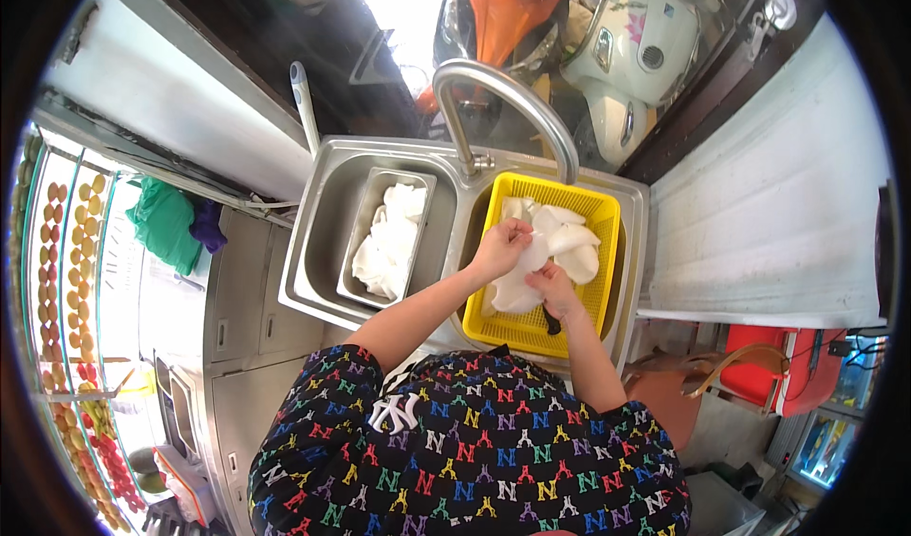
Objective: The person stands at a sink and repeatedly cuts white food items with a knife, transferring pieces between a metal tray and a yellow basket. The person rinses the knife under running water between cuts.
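Observation:
Both my hands are over a yellow plastic basket (475, 301) set in the right basin of a steel double sink. My left hand (502, 250) pinches the top edge of a thin, translucent white piece of food (519, 287), like coconut flesh. The fingers of my right hand (555, 288) grip the same piece at its right side. More curved white pieces (578, 251) lie in the basket beyond my hands. Below my right hand shows a black handle (551, 321), perhaps a knife's; its other end is hidden. A rectangular steel pan (349, 269) in the left basin holds a heap of white pieces (391, 237).
A steel gooseneck faucet (523, 88) arches over the basket's far side. Behind the sink, scooters (633, 52) stand beyond glass. A white-handled tool (304, 102) leans at the back left. Steel cabinets (242, 287) are to the left, a brown chair (662, 401) to the right.

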Available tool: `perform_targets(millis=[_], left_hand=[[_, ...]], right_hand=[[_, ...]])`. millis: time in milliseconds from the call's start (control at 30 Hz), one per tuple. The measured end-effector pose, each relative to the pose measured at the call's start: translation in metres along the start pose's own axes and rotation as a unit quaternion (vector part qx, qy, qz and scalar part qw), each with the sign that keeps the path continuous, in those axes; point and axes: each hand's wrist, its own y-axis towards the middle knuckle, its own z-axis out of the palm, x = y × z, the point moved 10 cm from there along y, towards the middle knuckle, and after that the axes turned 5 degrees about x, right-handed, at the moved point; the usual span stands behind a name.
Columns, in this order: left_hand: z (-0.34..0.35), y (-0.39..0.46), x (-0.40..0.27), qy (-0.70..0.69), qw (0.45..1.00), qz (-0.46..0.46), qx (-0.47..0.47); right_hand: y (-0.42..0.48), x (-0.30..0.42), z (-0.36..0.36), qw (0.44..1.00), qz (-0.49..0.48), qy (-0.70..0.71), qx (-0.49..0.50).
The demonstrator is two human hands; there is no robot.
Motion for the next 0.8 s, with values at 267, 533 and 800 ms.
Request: perform_targets(millis=[267,533,800], left_hand=[[-0.015,0.039,-0.077,0.289,0.935,0.167,-0.119],[-0.064,0.102,-0.033,0.396,0.909,0.07,-0.113],[-0.051,0.067,-0.027,0.392,0.9,0.162,-0.104]], right_hand=[[0.009,0.005,-0.009,0.998,0.047,0.011,-0.035],[0.012,0.033,-0.02,0.997,-0.009,0.051,-0.053],[0.05,0.042,-0.029,0.994,-0.047,0.073,-0.067]])
